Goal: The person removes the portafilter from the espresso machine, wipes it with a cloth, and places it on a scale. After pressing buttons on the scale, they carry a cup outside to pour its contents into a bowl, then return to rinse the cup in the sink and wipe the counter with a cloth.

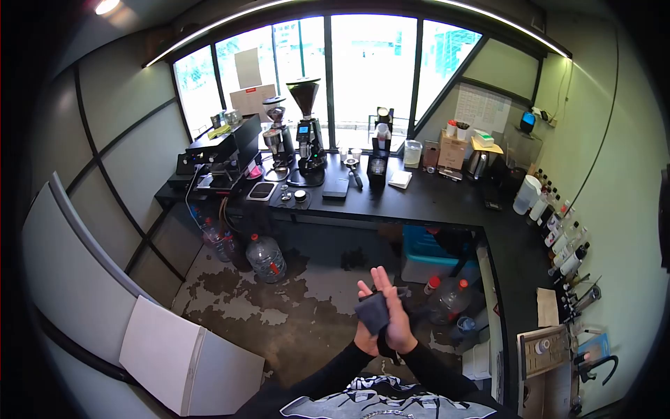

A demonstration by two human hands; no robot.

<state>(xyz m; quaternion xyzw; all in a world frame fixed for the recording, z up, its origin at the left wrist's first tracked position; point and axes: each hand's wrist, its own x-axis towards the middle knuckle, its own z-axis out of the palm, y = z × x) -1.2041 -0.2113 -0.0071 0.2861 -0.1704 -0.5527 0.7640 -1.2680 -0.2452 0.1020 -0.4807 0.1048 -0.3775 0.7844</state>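
My left hand [366,340] and my right hand [397,322] are raised in front of my body, palms facing each other. A dark grey cloth [373,313] is pressed between them. It hides much of my left palm, and the left fingertips show above it. The fingers of my right hand point upward, nearly straight, against the cloth's side. Some dark fabric also hangs below by the wrists. Both hands are over the floor, apart from the counter [391,204].
An espresso machine [222,157] and a tall grinder [305,133] stand on the back counter. Bottles [569,241] line the right wall above a sink [534,401]. A white cabinet [164,356] is at left. Large water bottles [267,260] and a blue-lidded bin [422,269] occupy the floor.
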